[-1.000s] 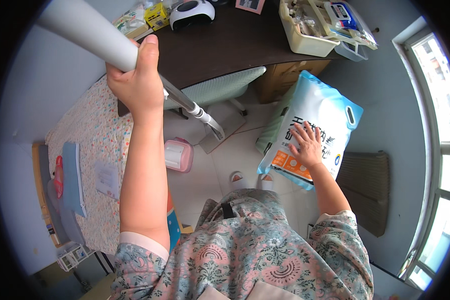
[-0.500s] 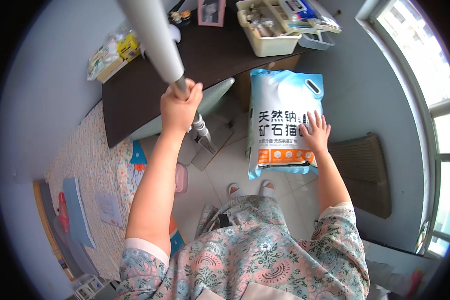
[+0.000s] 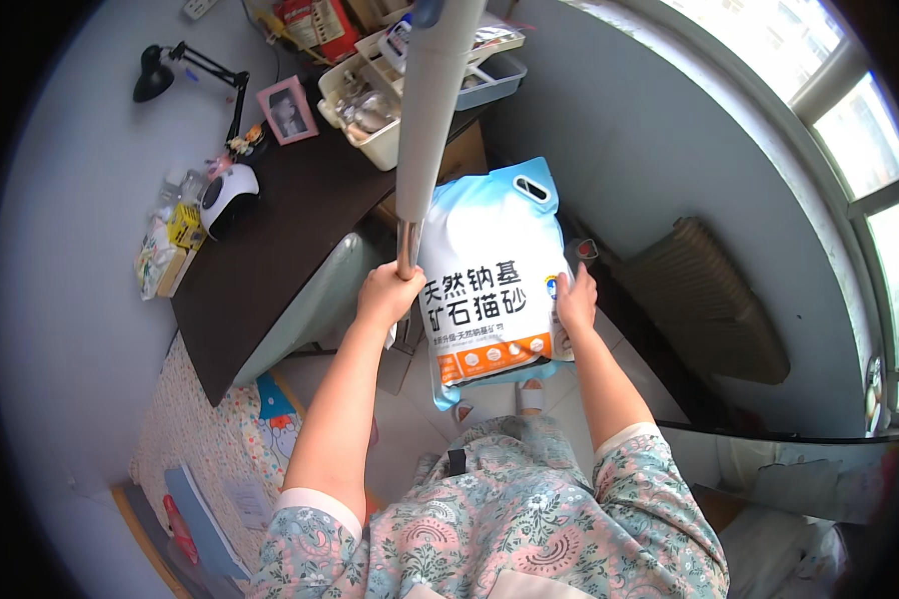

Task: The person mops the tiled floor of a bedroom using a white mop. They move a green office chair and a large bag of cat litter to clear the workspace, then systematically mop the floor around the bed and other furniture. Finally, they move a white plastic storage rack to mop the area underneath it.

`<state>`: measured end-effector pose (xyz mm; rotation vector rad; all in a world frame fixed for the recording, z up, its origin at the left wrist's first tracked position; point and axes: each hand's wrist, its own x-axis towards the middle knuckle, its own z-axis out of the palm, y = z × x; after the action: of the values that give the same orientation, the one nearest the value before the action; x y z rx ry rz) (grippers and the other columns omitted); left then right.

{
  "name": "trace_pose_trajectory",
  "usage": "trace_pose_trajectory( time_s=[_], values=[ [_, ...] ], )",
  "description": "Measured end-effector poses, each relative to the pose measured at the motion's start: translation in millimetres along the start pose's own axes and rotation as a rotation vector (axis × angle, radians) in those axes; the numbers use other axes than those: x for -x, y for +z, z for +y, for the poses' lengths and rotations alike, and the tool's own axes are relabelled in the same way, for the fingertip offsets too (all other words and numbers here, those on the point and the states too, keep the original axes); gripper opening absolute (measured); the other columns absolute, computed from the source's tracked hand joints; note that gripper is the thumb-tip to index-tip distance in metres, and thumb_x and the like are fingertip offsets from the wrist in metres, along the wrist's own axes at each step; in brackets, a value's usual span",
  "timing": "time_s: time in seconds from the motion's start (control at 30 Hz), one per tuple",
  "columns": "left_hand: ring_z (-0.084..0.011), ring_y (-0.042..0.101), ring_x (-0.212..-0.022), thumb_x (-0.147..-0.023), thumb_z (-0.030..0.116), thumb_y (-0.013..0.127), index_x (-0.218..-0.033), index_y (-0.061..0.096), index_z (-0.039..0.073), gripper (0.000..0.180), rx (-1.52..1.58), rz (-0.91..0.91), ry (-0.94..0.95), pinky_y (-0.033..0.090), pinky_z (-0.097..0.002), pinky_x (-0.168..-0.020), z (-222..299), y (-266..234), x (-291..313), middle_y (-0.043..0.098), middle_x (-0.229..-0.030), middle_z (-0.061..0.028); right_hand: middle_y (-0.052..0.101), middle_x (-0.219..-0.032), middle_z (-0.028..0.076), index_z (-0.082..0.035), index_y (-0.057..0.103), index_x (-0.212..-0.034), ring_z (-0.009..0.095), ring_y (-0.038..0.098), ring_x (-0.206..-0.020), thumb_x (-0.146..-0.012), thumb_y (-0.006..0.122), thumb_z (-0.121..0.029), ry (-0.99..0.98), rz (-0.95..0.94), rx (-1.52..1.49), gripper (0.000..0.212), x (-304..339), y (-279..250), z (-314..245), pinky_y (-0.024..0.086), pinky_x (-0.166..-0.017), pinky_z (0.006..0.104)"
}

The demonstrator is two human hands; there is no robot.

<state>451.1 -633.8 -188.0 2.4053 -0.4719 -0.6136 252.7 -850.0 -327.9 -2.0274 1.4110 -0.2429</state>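
Observation:
A large blue and white cat litter bag [image 3: 489,235] with an orange band stands or hangs tilted in front of me. It has an oval handle hole at its upper right corner. My right hand [image 3: 576,302] holds the bag's right side, fingers curled at the edge. Closed round the thin metal part of a mop handle [image 3: 432,110] is my left hand [image 3: 390,295], right beside the bag's left edge. The handle's thick pale grey upper part rises past the top of the view. The mop's lower end is mostly hidden behind my left hand and the bag.
A dark desk [image 3: 280,230] curves along the left, bearing a black lamp [image 3: 153,75], a pink photo frame [image 3: 288,110] and a cream storage box [image 3: 375,148]. A brown folded slatted panel [image 3: 709,299] leans on the right wall below the window. My slippers [image 3: 531,396] show below the bag.
My view has turned right. My right hand has gone from lying spread on the bag's front to gripping its side, and the bag is now close beside the mop handle and my left hand.

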Motion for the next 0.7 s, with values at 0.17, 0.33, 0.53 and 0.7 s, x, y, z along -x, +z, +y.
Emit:
trace_pose_trajectory(
  time_s=[0.17,0.33,0.53,0.7],
  values=[
    [-0.0187,0.063,-0.078,-0.071,0.024,0.057,-0.085,0.067,0.007,0.025,0.019,0.032,-0.089,0.046,-0.0294,-0.07,10.3,16.5,-7.2,0.066,-0.08,-0.0074,0.061,-0.097,0.019,-0.002,0.06,-0.1,0.035,0.056,-0.095,-0.091,0.035,-0.039,0.148,-0.328,-0.062,0.045,-31.7,-2.9,58.3,0.042,-0.084,0.0413],
    [-0.021,0.063,-0.08,-0.07,0.027,0.057,-0.085,0.067,0.01,0.025,-0.03,0.094,-0.074,0.047,-0.0312,-0.072,21.3,27.6,6.9,0.066,-0.081,-0.0066,0.06,-0.097,0.02,-0.002,0.061,-0.096,0.036,0.055,-0.094,-0.091,0.038,-0.032,0.158,-0.345,0.097,0.039,-3.2,-21.3,76.8,0.042,-0.081,0.043],
    [-0.0256,0.063,-0.079,-0.07,0.031,0.057,-0.082,0.068,0.012,0.025,0.024,0.102,-0.044,0.047,-0.0339,-0.072,4.8,12.7,21.7,0.066,-0.077,-0.0088,0.061,-0.088,0.024,0.001,0.059,-0.095,0.037,0.059,-0.081,-0.09,0.029,-0.051,0.045,-0.292,0.088,0.06,61.4,-54.0,85.7,0.045,-0.075,0.0432],
    [-0.0179,0.062,-0.076,-0.072,0.022,0.055,-0.083,0.068,0.009,0.021,-0.013,0.104,-0.053,0.046,-0.0292,-0.07,-1.2,3.3,33.2,0.066,-0.078,-0.0054,0.054,-0.053,0.012,0.001,0.062,-0.082,0.019,0.053,-0.042,-0.09,0.027,-0.054,0.167,-0.47,-0.173,0.066,73.8,-60.6,114.7,0.044,-0.052,0.031]
  ],
)
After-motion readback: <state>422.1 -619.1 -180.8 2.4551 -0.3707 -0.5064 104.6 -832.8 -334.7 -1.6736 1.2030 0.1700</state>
